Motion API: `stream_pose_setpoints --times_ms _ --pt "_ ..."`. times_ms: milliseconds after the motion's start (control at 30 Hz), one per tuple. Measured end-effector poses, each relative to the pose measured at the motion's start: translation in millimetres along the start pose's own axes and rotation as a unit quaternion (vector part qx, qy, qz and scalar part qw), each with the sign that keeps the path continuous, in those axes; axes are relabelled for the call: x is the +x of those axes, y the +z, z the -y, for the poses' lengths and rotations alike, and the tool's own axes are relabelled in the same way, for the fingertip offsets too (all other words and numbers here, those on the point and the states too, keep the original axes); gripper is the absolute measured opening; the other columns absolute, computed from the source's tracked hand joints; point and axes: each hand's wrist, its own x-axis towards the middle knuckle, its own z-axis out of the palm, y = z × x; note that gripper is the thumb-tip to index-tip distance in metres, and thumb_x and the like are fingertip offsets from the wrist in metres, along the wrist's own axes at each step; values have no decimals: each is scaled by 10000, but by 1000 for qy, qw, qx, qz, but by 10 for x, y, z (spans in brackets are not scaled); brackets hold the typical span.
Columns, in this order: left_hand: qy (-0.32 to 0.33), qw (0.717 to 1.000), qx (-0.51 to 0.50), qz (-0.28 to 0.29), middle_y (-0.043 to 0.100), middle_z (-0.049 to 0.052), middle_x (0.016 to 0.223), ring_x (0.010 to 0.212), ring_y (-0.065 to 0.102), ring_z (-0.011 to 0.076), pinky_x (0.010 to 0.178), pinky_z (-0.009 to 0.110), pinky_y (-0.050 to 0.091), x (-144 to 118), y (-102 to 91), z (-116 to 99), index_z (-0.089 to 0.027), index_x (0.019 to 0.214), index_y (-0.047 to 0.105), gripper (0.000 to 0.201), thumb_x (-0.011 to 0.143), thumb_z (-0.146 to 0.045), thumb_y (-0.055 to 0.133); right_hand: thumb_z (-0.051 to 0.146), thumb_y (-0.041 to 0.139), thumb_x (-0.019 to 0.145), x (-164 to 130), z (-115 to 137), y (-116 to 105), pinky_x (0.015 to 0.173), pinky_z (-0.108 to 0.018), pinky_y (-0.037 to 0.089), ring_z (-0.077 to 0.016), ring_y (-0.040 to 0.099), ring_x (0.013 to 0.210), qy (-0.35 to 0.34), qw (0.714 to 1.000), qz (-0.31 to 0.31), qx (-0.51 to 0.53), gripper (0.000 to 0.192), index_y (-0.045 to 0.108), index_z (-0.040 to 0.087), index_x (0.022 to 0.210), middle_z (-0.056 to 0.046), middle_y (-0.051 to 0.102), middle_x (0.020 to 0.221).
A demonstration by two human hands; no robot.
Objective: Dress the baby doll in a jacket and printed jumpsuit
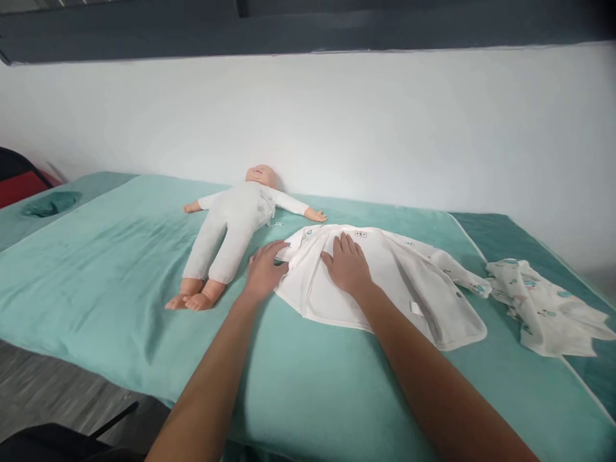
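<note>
Plain white wall (385,128) behind a teal-covered bed (96,276) (dark band above), grey wood-look floor (43,385) at left.

One doll (231,231), two white garments (385,282) (543,305), two hands (264,269) (347,264), perhaps two mattresses (96,269).

left hand (264,271) flat, right hand (347,264) flat
</note>
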Motion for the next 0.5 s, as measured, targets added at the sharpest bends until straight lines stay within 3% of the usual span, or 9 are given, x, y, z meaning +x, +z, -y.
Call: stream_pose_setpoints --times_ms 133,267,400,500 --pt "11 997 66 -33 638 6 1302 1236 524 262 1048 445 391 86 41 -36 -302 1196 624 367 832 -296 577 476 202 993 -8 -8 -20 1200 -409 121 -260 107 1499 3 1000 5 1 695 251 32 1527 -159 140 1617" --pt "41 993 91 -59 669 38 1228 1172 561 264 996 426 430 157 55 -12 -263 1195 613 364 849 -206 515 483 213 990 1 -9 -41 1198 -411 126 -262 107 1499 2 1000 8 13 698 259 35 1524 -160 147 1616" --pt "54 994 40 -82 662 68 1199 1141 584 236 973 363 458 236 49 46 -205 1201 604 446 806 -87 438 483 226 990 3 -14 -40 1194 -416 128 -263 112 1498 0 1000 2 17 690 275 43 1517 -163 159 1613" --pt "30 993 -48 -104 691 57 1094 1037 624 217 921 329 481 290 36 56 -184 1108 635 332 833 -150 453 478 243 988 0 -12 -40 1191 -419 131 -265 121 1495 -1 1000 -1 17 682 283 47 1515 -164 169 1611"
